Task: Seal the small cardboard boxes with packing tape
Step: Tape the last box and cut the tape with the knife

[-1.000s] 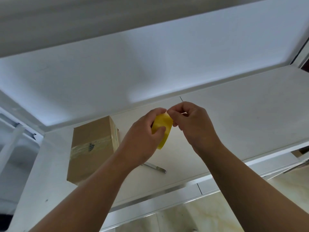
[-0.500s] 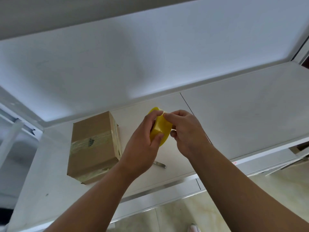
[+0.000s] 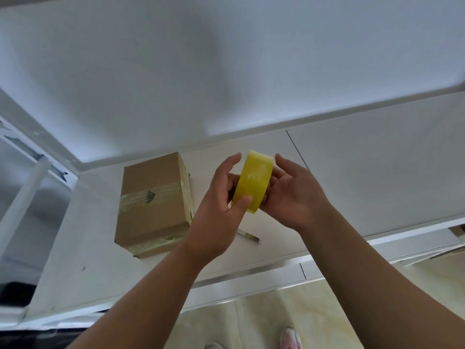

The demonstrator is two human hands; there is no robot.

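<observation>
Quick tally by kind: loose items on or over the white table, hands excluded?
Cardboard box: 1, already taped, on the white table
Yellow tape roll: 1, held between left hand and right hand
Thin metal tool: 1, partly hidden behind the left wrist
Total: 3

A person's left hand [image 3: 219, 197] and right hand [image 3: 297, 195], forearms [image 3: 151, 285] bare; pale shoes [image 3: 290, 340] with pink markings on the feet.

Yellow tape roll [image 3: 254, 181], brown box [image 3: 153, 205]
</observation>
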